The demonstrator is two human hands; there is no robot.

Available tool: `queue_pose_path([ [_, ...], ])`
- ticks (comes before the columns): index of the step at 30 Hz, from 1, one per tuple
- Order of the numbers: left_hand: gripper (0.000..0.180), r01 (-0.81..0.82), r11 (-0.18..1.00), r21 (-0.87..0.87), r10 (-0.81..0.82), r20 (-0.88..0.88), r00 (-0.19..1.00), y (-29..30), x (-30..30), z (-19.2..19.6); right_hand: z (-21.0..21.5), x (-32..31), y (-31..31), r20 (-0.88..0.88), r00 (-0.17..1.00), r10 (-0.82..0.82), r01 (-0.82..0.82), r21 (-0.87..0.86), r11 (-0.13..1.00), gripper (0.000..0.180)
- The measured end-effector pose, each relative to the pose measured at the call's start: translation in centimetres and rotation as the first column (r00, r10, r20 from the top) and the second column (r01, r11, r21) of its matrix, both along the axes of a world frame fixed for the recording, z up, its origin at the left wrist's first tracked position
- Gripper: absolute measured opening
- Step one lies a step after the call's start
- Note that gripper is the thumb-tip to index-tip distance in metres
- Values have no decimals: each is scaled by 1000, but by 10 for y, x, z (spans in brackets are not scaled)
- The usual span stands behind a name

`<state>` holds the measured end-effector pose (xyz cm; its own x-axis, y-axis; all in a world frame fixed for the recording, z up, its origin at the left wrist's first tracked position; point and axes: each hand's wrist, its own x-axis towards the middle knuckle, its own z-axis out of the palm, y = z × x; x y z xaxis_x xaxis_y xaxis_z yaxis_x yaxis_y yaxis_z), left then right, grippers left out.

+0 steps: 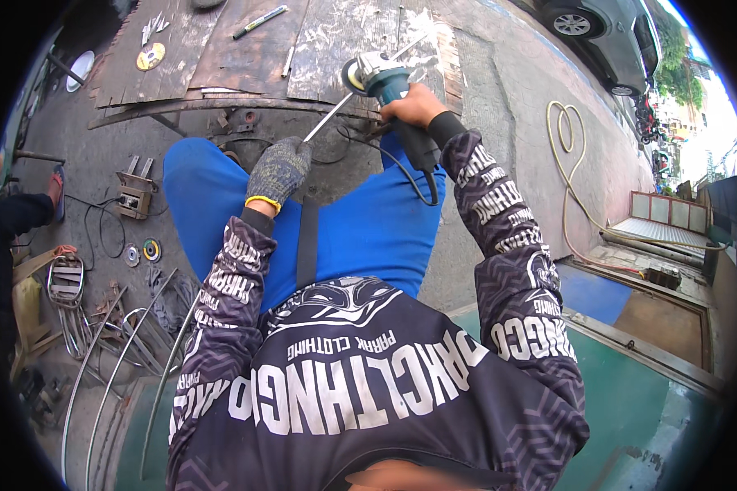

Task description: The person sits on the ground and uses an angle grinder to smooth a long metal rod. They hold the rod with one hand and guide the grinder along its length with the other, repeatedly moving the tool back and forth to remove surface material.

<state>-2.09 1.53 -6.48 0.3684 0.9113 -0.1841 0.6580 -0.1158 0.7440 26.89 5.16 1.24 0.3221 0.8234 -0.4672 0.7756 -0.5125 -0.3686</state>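
**Angle grinder (393,88) and metal rod (329,117): Grip State and Surroundings**

The metal rod slants from the person's lap, over the front edge of the wooden tabletop (233,61), and passes the grinder head. Contact between the rod and the grinder's wheel (353,77) cannot be confirmed from this view.

Left grip (282,170): gloved, closed around the near end of the rod, above the left thigh. Right grip (413,106): bare, wrapped around the grinder body.

Adjacent obstructions:

- The power cord (428,196) leaves the rear of the grinder and loops beside the right thigh.
- A metal rail (213,105) runs along the front of the tabletop, between the knees and the boards.
- On the tabletop, well left of the wheel, lie a marker (259,22), a short pale stick (288,61) and a loose yellow disc (151,56).

Surrounding area:

- Floor, left: a metal fixture with two prongs (135,196), a black cable beside it, and two discs (142,252) side by side.
- Lower left: long bent rods (121,357) near the person's left arm.
- Far left: another person's foot (57,192).
- Right: a pale hose (567,176) looped on the concrete, well apart from the right arm; a parked car (606,33) stands beyond.
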Motion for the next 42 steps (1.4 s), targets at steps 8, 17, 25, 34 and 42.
queue_pose_path([
  [8,40,21,1000,-4,-22,-47,999,5,5,-8,9,-32,-33,56,995,77,-77,-8,997,68],
  [17,39,16,995,94,-7,-94,996,-1,5,-3,7,5,-1,178,983,50,-39,-62,997,69],
  [25,35,2,999,54,5,-129,992,-14,4,19,1,93,60,249,966,72,-51,-92,994,61],
  [34,28,-32,996,82,38,-72,997,-35,3,46,-19,202,126,348,936,-47,64,-38,997,52],
  [42,23,-19,1000,-6,18,-162,987,-35,-8,67,-3,222,159,252,952,-176,200,-70,977,58],
])
